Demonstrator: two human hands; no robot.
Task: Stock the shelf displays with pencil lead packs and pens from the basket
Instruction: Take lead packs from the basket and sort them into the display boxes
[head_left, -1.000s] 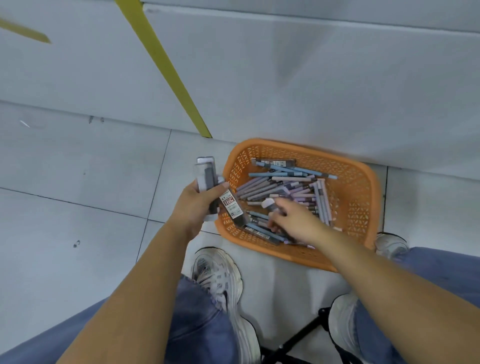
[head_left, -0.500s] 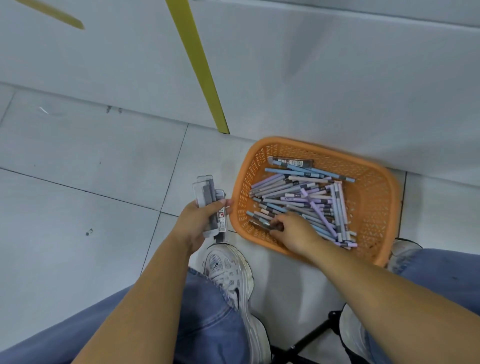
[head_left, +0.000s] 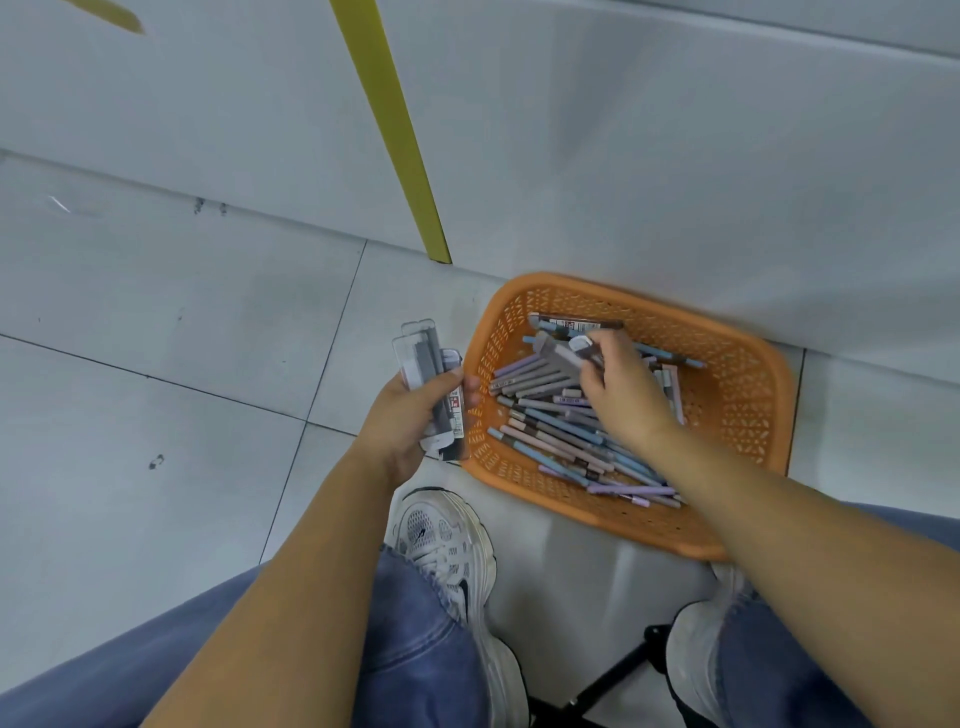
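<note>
Below, an orange basket (head_left: 748, 415) was seen on a grey tiled floor (head_left: 156, 312), pushed against a white panel (head_left: 623, 156) crossed by a yellow strip (head_left: 395, 130). A loose heap of pens (head_left: 550, 431), blue, lilac and grey, was spread across its bottom, and one dark pack (head_left: 576, 325) lay along the far wall. The left hand (head_left: 400, 421) was held just beside the basket's left rim, its fingers and thumb clamped round a small stack of lead packs (head_left: 423, 358) in clear cases, stood roughly upright. The right hand (head_left: 623, 395) was reached into the basket, its fingertips pinched on one more lead pack (head_left: 563, 356), which was held tilted above the pens. No shelf display was shown in this view. A white shoe (head_left: 447, 545) and blue jeans were seen at the bottom edge.

The step in hand was judged to be the gathering of packs before shelving. It would be done well if the pinched pack were lifted fully clear, so that no pen was dragged over the rim, then turned to match the stack and slid flat against it. The left thumb would need to be eased only briefly, since smooth cases could fan out or slip. The dark pack could be collected next.
</note>
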